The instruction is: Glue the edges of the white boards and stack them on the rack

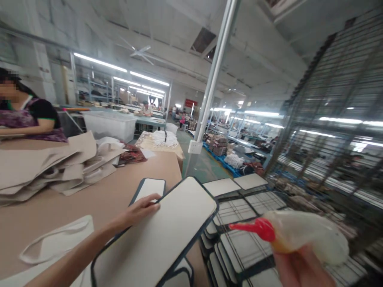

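My left hand (143,209) grips the long edge of a white rounded panel (167,235) with a dark border, fingers over its top face. The panel is tilted above the brown work table (110,203). Behind it lies a second white panel (151,189) with a dark edge. In my right hand (302,265) is a translucent squeeze bottle (314,231) with a red nozzle pointing left, apart from the panel. Below the held panel, part of another dark-edged piece (181,273) shows.
Wire racks (236,223) bearing several white panels stand at the right. Cut beige sheets (60,163) and a white strip piece (60,239) lie on the table. A metal post with a socket box (195,147) rises ahead. At the left sits a person (26,111); a plastic bin (109,125) is nearby.
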{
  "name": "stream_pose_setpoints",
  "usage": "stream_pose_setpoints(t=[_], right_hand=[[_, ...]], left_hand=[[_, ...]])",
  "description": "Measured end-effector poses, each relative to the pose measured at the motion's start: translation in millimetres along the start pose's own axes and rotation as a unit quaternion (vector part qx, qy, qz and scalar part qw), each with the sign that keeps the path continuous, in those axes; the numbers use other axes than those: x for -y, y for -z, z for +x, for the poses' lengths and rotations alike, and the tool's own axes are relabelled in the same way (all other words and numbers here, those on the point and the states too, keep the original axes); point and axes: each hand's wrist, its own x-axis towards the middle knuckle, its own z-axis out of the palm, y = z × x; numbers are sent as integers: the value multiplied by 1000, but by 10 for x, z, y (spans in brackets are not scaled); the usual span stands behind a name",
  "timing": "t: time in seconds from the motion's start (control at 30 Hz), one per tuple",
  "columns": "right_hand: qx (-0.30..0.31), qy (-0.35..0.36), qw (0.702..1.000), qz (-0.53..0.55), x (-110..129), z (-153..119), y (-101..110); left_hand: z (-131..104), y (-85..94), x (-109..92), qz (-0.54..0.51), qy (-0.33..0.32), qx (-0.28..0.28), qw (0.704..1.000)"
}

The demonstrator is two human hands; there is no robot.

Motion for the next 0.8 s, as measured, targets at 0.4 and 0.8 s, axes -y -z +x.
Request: stream_pose_setpoints(t=[0.4,0.8], right_hand=[[67,43,995,-59,348,286,-97],[120,-6,991,-62,148,550,519]], left_hand=[[-282,19,-434,-25,-2,144,989],[-281,-64,-521,-29,25,153,987]])
